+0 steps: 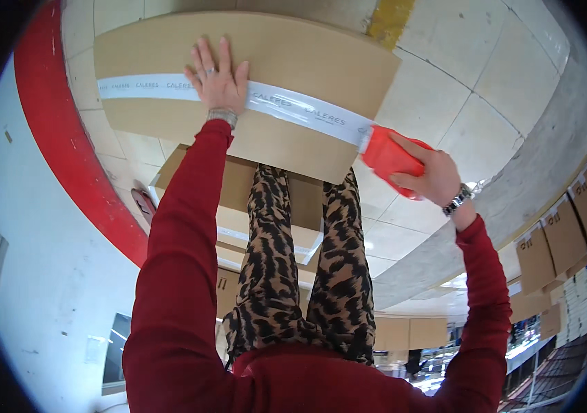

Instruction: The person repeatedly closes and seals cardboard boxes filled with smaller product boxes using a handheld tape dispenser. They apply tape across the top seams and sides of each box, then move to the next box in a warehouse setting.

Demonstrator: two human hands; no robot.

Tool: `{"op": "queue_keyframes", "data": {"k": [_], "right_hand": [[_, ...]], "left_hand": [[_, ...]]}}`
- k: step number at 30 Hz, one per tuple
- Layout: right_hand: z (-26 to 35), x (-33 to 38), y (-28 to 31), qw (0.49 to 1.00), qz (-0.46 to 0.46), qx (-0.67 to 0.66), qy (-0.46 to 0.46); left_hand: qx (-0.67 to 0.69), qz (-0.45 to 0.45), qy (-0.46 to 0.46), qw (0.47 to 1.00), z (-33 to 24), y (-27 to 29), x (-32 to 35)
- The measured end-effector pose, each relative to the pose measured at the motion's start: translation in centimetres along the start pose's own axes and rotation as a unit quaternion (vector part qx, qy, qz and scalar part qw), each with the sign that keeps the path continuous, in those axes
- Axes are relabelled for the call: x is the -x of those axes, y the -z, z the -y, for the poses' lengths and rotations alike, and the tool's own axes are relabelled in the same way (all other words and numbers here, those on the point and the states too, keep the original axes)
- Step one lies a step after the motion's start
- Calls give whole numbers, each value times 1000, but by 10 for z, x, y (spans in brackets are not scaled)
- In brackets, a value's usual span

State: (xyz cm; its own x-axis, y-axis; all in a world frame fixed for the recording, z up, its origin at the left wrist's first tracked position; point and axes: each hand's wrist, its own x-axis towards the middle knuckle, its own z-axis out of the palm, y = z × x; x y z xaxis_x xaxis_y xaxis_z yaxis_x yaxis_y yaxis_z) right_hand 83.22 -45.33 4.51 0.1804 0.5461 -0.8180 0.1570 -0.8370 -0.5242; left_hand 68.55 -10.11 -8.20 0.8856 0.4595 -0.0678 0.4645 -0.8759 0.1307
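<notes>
A long brown cardboard box [286,62] lies across the top of the view, with a strip of white printed tape [293,107] running along its middle. My left hand [216,77] rests flat on the box lid over the tape, fingers spread. My right hand [425,172] grips a red tape dispenser [389,157] at the box's right edge, where the tape strip ends. Both arms wear red sleeves and each wrist carries a watch.
A second cardboard box [238,186] with white tape sits beneath the first. The floor has pale tiles [458,76], a red band [66,138] at left and a yellow mark. Stacked cardboard boxes [568,234] line shelving at right.
</notes>
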Motion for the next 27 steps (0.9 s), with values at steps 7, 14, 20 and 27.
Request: {"op": "queue_keyframes", "data": {"k": [7, 14, 20, 27], "right_hand": [[-44, 19, -18, 991, -97, -23, 88], [-39, 70, 3, 994, -56, -58, 75], [-42, 70, -4, 989, -135, -40, 50], [-48, 12, -37, 982, -168, 11, -81]], "left_hand": [[35, 156, -128, 979, -167, -10, 68], [17, 148, -158, 976, -169, -3, 65], [16, 142, -171, 975, -177, -10, 60], [11, 166, -294, 941, -183, -8, 64]]}}
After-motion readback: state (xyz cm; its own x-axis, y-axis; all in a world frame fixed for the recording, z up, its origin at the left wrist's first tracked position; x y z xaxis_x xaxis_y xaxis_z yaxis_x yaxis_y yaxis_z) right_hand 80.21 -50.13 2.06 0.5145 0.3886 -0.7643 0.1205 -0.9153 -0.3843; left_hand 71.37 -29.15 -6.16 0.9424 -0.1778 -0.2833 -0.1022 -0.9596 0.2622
